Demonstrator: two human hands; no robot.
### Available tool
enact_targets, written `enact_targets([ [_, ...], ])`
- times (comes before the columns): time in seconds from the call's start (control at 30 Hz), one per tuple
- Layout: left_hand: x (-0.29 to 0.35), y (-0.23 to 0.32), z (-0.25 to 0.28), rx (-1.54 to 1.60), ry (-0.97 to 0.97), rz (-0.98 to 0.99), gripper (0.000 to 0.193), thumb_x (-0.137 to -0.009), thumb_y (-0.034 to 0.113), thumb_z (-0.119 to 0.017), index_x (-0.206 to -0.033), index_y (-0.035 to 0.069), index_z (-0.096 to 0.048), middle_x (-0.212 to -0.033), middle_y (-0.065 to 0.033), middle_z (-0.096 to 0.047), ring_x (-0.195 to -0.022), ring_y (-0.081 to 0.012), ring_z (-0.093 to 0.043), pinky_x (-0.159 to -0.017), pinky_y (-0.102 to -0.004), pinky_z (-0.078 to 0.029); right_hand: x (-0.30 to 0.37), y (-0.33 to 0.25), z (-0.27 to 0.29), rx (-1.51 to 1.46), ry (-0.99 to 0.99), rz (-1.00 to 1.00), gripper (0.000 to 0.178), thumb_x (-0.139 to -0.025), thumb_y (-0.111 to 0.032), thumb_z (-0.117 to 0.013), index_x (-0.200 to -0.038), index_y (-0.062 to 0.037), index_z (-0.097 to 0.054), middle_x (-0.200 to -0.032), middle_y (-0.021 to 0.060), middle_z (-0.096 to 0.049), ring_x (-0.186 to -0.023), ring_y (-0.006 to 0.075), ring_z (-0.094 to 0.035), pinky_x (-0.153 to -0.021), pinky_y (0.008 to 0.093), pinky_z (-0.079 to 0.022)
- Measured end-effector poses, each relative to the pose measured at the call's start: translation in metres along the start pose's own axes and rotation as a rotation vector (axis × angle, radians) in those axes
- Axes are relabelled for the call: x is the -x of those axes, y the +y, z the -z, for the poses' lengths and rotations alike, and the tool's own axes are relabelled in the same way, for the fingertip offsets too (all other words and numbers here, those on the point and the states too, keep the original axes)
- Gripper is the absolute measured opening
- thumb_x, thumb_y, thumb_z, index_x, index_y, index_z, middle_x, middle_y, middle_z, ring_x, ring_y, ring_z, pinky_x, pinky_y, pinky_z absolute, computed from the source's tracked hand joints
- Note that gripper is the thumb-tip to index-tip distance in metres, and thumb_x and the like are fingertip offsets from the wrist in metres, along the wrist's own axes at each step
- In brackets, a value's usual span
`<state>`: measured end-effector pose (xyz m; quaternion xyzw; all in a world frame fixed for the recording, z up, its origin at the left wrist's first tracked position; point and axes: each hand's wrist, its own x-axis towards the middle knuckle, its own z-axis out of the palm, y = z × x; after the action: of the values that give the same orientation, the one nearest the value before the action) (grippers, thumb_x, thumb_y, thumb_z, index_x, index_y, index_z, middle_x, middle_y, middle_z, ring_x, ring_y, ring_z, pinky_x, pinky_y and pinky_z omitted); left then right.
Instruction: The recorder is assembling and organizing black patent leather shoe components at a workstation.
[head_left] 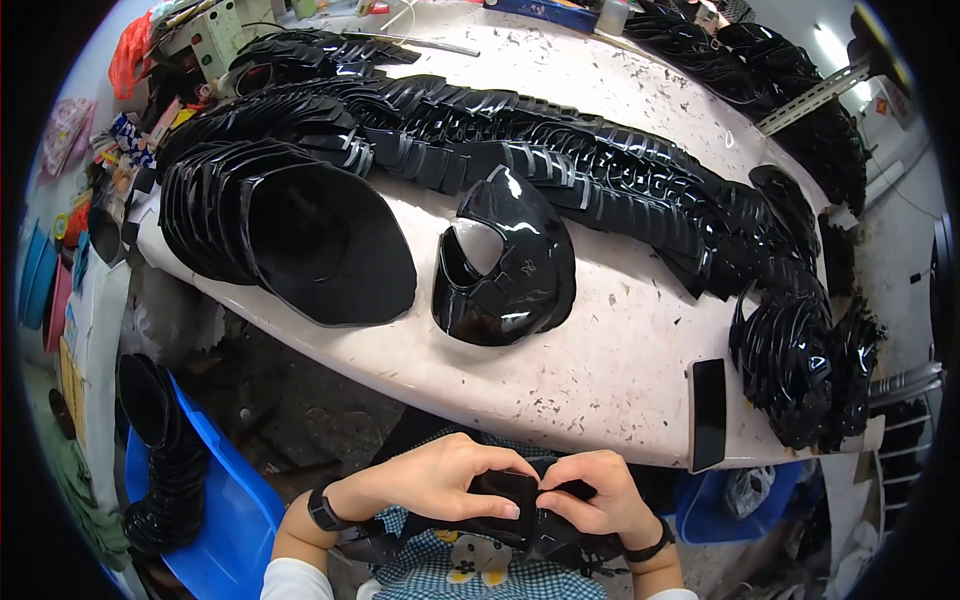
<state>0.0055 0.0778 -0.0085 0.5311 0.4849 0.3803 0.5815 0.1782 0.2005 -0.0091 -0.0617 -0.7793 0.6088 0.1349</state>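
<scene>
Over my lap, both hands are closed on a black glossy leather-like piece [515,492], its full shape partly hidden by my fingers. My left hand [455,482] pinches it with thumb and fingers from the left. From the right, my right hand [590,490] grips its edge, and the fingertips of both hands nearly meet. Just beyond them on the table lies a shiny black curved piece [525,270] with a cutout, looking like a shoe upper. To its left, a nested stack of black curved pieces [325,245] rests on its side.
Long overlapping rows of black pieces [530,135] cross the pale table [620,370]. A phone [707,415] lies near its right edge, beside bundled black strips [785,365]. Below left, a blue bin [235,510] holds stacked black pieces [170,480]. Another blue bin [700,510] stands below right.
</scene>
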Motion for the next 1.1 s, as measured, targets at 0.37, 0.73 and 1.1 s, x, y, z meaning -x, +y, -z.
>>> enact_targets([
  [0.37,-0.001,0.002,0.001,-0.06,0.004,0.013,0.034,-0.075,0.027,-0.064,-0.098,0.003,-0.055,-0.067,-0.0111,-0.06,-0.058,-0.0227,-0.059,-0.054,-0.0292,-0.044,-0.004,0.004,-0.004,0.057,0.002,0.001,0.02,-0.066,-0.005,-0.07,-0.079,-0.0044,-0.055,-0.066,0.0069,-0.06,-0.053,0.019,-0.058,-0.049,0.0251,-0.045],
  [0.73,-0.002,0.0,0.0,-0.083,0.018,-0.025,0.03,-0.074,0.027,-0.065,-0.092,0.004,-0.055,-0.061,-0.0104,-0.056,-0.051,-0.0234,-0.055,-0.048,-0.0298,-0.04,-0.003,0.004,-0.006,0.085,0.034,0.015,0.023,-0.069,-0.009,-0.07,-0.085,-0.0039,-0.054,-0.068,0.0075,-0.061,-0.055,0.0186,-0.059,-0.05,0.0246,-0.045],
  [1.1,-0.007,0.0,-0.002,-0.114,0.037,-0.089,0.025,-0.071,0.024,-0.066,-0.082,0.005,-0.055,-0.058,-0.0103,-0.054,-0.049,-0.0265,-0.053,-0.046,-0.0316,-0.039,-0.008,-0.007,0.007,0.304,-0.155,-0.134,0.031,-0.075,-0.027,-0.065,-0.094,-0.0061,-0.052,-0.069,0.0064,-0.06,-0.061,0.0202,-0.061,-0.052,0.028,-0.046],
])
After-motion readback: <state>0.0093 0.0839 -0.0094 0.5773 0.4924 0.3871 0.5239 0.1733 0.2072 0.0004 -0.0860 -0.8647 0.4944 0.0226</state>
